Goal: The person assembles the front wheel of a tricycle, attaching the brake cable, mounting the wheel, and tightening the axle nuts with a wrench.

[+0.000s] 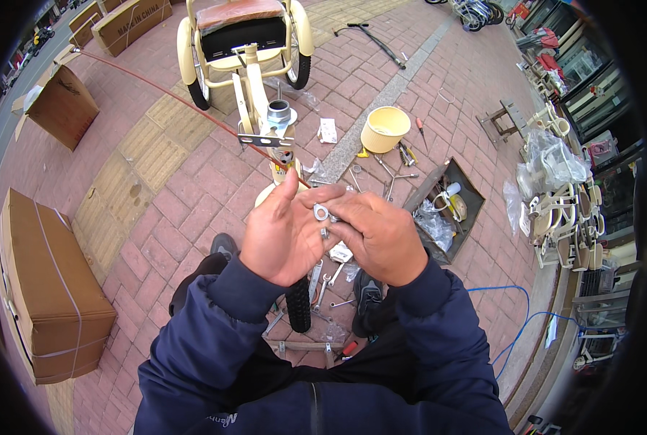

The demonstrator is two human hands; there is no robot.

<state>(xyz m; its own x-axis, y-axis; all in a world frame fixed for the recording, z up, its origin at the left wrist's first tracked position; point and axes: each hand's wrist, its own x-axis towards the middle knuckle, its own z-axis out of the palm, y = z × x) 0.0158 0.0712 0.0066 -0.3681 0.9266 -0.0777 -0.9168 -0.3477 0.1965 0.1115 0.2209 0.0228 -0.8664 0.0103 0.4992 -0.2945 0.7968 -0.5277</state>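
In front of my chest, my left hand (283, 235) is cupped palm up with its thumb raised. It holds small metal hardware: a ring-shaped washer (320, 212) and a nut-like piece (324, 233) beside it. My right hand (381, 235) reaches over from the right, its thumb and index finger pinched on a small metal part against the left fingers; those fingertips partly hide it. Just beyond stands a cream tricycle frame (251, 94) with a metal head tube (279, 111) and a slotted bracket (265, 141). A reddish cable (171, 93) runs up to the left. Below my hands shows a black tyre (299, 308).
A cream bucket (386, 129) and a metal tool tray (457, 210) sit to the right, near loose spanners (325, 286). Cardboard boxes (62, 290) line the left. A pump (378, 43) lies far ahead; cream parts (566, 217) and a blue hose (528, 301) are at right.
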